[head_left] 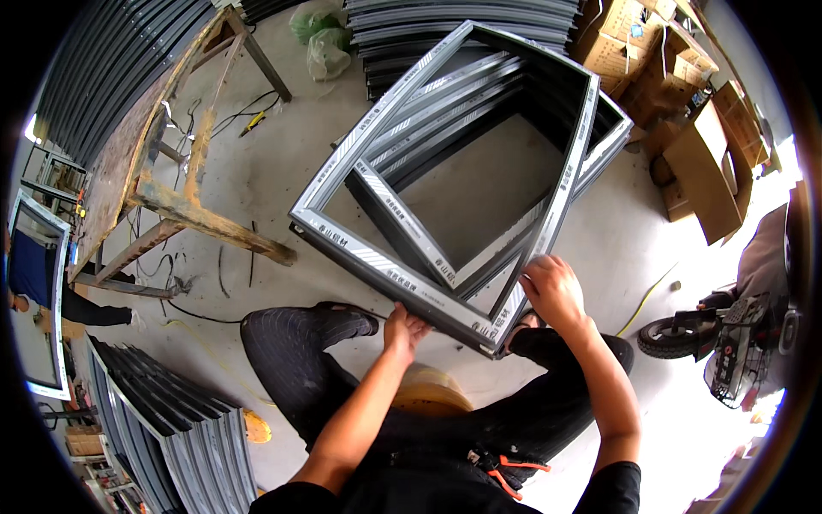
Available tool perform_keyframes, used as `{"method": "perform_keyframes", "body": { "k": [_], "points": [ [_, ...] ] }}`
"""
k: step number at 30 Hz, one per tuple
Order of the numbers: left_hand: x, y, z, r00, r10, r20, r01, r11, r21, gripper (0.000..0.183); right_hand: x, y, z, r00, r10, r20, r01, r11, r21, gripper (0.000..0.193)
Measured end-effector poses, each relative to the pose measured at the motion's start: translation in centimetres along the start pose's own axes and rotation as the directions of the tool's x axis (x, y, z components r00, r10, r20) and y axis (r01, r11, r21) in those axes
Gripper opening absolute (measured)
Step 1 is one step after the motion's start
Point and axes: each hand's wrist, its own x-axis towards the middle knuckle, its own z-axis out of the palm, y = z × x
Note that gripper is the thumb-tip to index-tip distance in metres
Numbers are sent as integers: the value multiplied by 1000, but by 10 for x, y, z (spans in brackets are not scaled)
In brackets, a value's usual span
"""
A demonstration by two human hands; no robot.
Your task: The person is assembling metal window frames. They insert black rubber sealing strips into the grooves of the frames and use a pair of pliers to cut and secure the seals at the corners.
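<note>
A grey rectangular metal window frame [377, 251] with printed protective film lies tilted on top of several similar frames [402, 214], stacked askew in front of me. My left hand [404, 332] grips the near bar from below, its fingertips partly hidden under the edge. Near the closest right corner, my right hand [552, 287] has its fingers curled around the right-hand bar of the same frame. Pliers with orange handles [509, 473] rest at my lap.
A rusty-legged workbench [141, 184] stands at left, with cables and a yellow-black tool [253, 123] on the floor. Dark profiles [171, 411] are stacked lower left, and more [462, 26] behind. Cardboard boxes [711, 163] and a two-wheeler [736, 343] stand right. A person's leg [98, 310] shows far left.
</note>
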Motion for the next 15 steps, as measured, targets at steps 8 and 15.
{"method": "perform_keyframes", "body": {
  "k": [8,15],
  "points": [
    [4,-7,20,985,93,-147,-91,996,22,36,58,51,39,957,-265,117,284,940,-190,38],
    [27,67,-49,936,186,-300,-164,982,95,37,45,-29,79,978,-189,84,197,975,-102,40]
  ]
}}
